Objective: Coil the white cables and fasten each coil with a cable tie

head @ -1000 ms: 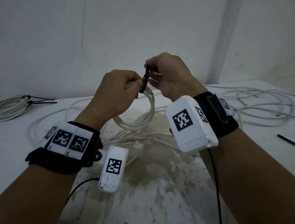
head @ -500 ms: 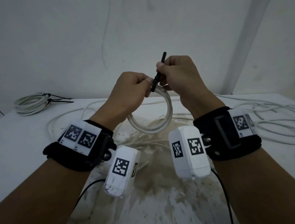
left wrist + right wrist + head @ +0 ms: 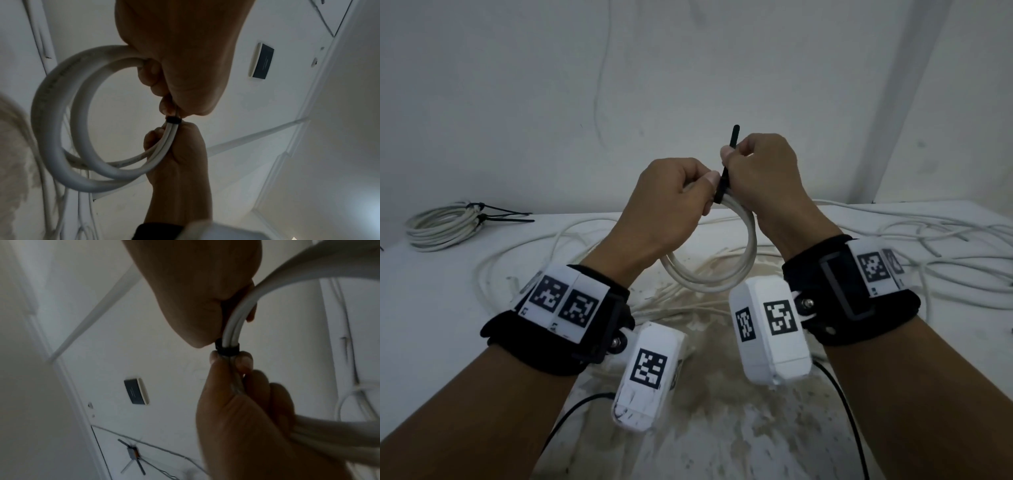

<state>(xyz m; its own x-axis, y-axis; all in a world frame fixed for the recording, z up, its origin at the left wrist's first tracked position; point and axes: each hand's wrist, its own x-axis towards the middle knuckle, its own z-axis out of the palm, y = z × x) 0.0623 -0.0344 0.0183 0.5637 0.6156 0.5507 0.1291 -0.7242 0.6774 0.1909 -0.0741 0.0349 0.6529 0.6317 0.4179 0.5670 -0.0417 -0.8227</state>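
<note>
A small coil of white cable (image 3: 748,260) hangs in the air between both hands, above the table. My left hand (image 3: 671,205) grips the top of the coil, thumb against the black cable tie (image 3: 734,138). My right hand (image 3: 760,171) pinches the tie's tail, which sticks up past its fingers. In the left wrist view the tie (image 3: 173,121) is a tight black band around the coil (image 3: 53,129), between the left hand (image 3: 180,65) and the right hand (image 3: 176,162). The right wrist view shows the same band (image 3: 227,348) around the strands.
A tied coil (image 3: 438,229) with two black ties lies at the table's far left. Loose white cables (image 3: 945,246) sprawl over the right side and under the hands (image 3: 517,253). The white table (image 3: 431,325) has a brown stained patch in the middle; a wall stands close behind.
The right hand has drawn the tie's tail upward, so more of it stands above the fingers. Both hands and the coil sit a little more to the right in the view.
</note>
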